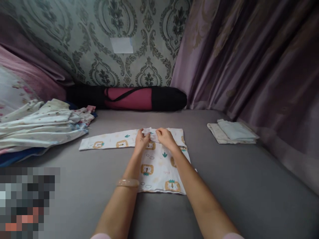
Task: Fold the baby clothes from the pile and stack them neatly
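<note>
A small white long-sleeved shirt (157,169) printed with lion faces and green leaves lies flat on the grey sheet. One sleeve stretches out to the left; on the right side the other lies folded across the body. At the neckline, my left hand (142,139) pinches the cloth with its fingers closed. Close beside it, my right hand (164,136) also grips the collar area between thumb and curled fingers. A pale bangle (128,183) circles my left forearm.
Crumpled clothes (45,122) are heaped at the left. Two folded cloth pieces (234,131) lie at the right by the purple curtain (211,66). A black and pink long bag (129,98) rests along the patterned wall. Everything sits on a grey sheet (82,186).
</note>
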A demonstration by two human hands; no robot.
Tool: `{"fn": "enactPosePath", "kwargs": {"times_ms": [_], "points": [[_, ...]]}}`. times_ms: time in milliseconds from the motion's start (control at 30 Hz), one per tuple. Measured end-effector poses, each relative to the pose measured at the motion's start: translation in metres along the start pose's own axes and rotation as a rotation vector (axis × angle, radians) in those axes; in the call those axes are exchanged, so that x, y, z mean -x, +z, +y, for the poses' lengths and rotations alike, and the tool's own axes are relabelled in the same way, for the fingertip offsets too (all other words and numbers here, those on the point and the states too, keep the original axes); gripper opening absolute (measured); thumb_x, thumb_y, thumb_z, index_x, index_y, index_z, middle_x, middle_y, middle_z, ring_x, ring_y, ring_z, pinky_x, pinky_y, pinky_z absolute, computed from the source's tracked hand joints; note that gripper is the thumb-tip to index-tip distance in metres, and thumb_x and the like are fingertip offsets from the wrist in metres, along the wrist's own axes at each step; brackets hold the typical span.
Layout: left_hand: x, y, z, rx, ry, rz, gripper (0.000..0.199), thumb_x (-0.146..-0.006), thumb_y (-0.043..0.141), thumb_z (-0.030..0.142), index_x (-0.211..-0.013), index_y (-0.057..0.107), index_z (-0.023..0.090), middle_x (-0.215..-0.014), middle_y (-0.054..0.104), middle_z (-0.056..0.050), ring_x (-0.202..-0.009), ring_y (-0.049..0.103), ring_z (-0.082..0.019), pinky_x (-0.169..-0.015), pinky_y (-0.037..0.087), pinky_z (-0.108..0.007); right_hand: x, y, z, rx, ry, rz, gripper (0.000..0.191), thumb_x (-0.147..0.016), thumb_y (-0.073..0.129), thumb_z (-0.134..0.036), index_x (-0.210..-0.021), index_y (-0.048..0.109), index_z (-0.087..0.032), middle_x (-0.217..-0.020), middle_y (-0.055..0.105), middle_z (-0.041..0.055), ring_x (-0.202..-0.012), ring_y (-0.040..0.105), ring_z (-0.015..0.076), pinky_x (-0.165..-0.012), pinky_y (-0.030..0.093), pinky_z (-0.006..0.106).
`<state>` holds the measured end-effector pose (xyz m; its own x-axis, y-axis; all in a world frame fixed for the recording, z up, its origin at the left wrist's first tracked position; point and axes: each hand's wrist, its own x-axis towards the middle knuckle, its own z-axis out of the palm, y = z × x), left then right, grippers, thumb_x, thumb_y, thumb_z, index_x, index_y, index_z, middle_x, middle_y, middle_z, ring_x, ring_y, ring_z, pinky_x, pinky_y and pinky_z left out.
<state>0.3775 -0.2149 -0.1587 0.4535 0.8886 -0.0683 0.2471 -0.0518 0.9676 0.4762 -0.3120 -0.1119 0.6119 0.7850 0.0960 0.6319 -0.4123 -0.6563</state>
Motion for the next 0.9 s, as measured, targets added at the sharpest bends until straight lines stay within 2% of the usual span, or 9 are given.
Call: {"fn": "enactPosePath", "kwargs": {"times_ms": [133, 267, 367, 467, 567, 700, 800, 900], "points": [[0.009, -0.005, 0.004, -0.229, 0.140, 0.016, 0.056, -0.080, 0.054, 0.021, -0.136, 0.045, 0.023, -0.091, 0.062, -0.003, -0.066, 0.060, -0.014, -0.067, 0.050, -0.026, -0.003, -0.007, 0.016, 0.065, 0.073, 0.110, 0.032, -0.093, 0.039, -0.024, -0.110, 0.066, -0.020, -0.107, 0.070, 0.0061, -0.101, 0.062, 0.0179, -0.087, 0.043, 0.025], [0.013, -0.009, 0.008, -0.405, 0.271, 0.037, 0.044, -0.080, 0.048, 0.017, -0.122, 0.059, 0.019, -0.102, 0.061, -0.008, -0.087, 0.061, -0.020, -0.085, 0.048, -0.032, -0.004, -0.010, 0.025, 0.163, 0.140, 0.128, 0.036, -0.094, 0.035, -0.021, -0.116, 0.063, -0.018, -0.113, 0.068, 0.0087, -0.107, 0.059, 0.0202, -0.091, 0.041, 0.028], [0.011, -0.008, 0.006, -0.484, 0.336, 0.021, 0.035, -0.081, 0.045, 0.014, -0.110, 0.065, 0.014, -0.104, 0.060, -0.011, -0.096, 0.060, -0.022, -0.093, 0.046, -0.034, -0.001, -0.006, 0.026, 0.253, 0.091, 0.076, 0.038, -0.094, 0.032, -0.017, -0.118, 0.062, -0.016, -0.117, 0.065, 0.0105, -0.110, 0.058, 0.0201, -0.093, 0.040, 0.027], [0.010, -0.007, 0.003, -0.529, 0.369, 0.006, 0.035, -0.081, 0.043, 0.011, -0.110, 0.064, 0.013, -0.107, 0.059, -0.011, -0.095, 0.060, -0.020, -0.092, 0.046, -0.032, 0.003, 0.000, 0.024, 0.356, 0.009, 0.025, 0.039, -0.092, 0.032, -0.012, -0.119, 0.061, -0.013, -0.120, 0.062, 0.0129, -0.115, 0.054, 0.0203, -0.097, 0.037, 0.027], [0.012, -0.007, 0.002, -0.607, 0.389, 0.019, 0.036, -0.081, 0.043, 0.008, -0.111, 0.061, 0.013, -0.110, 0.057, -0.013, -0.100, 0.058, -0.021, -0.093, 0.046, -0.034, 0.007, 0.004, 0.020, 0.452, -0.051, -0.009, 0.039, -0.091, 0.035, -0.013, -0.122, 0.058, -0.011, -0.127, 0.057, 0.0154, -0.124, 0.046, 0.0237, -0.104, 0.031, 0.033], [0.016, -0.001, 0.004, -0.750, 0.525, 0.085, 0.043, -0.077, 0.047, 0.008, -0.118, 0.056, 0.012, -0.135, 0.045, -0.018, -0.124, 0.044, -0.029, -0.103, 0.038, -0.043, 0.013, 0.011, 0.014, 0.500, -0.174, -0.051, 0.044, -0.093, 0.034, -0.018, -0.134, 0.047, -0.008, -0.147, 0.039, 0.0171, -0.139, 0.027, 0.0272, -0.113, 0.016, 0.045], [0.016, 0.009, 0.000, -0.777, 0.636, -0.052, 0.053, -0.079, 0.042, 0.007, -0.132, 0.045, 0.011, -0.137, 0.048, -0.018, -0.129, 0.042, -0.027, -0.108, 0.032, -0.045, 0.014, 0.018, 0.013, 0.497, -0.232, -0.119, 0.050, -0.093, 0.032, -0.019, -0.141, 0.038, -0.007, -0.152, 0.030, 0.0168, -0.143, 0.018, 0.0268, -0.114, 0.009, 0.047], [0.015, 0.017, -0.009, -0.807, 0.600, -0.174, 0.056, -0.084, 0.034, 0.007, -0.140, 0.035, 0.006, -0.136, 0.050, -0.020, -0.131, 0.043, -0.026, -0.110, 0.030, -0.045, 0.015, 0.025, 0.017, 0.482, -0.222, -0.154, 0.054, -0.092, 0.027, -0.015, -0.145, 0.034, -0.006, -0.154, 0.027, 0.0158, -0.144, 0.016, 0.0258, -0.115, 0.009, 0.047]]}}
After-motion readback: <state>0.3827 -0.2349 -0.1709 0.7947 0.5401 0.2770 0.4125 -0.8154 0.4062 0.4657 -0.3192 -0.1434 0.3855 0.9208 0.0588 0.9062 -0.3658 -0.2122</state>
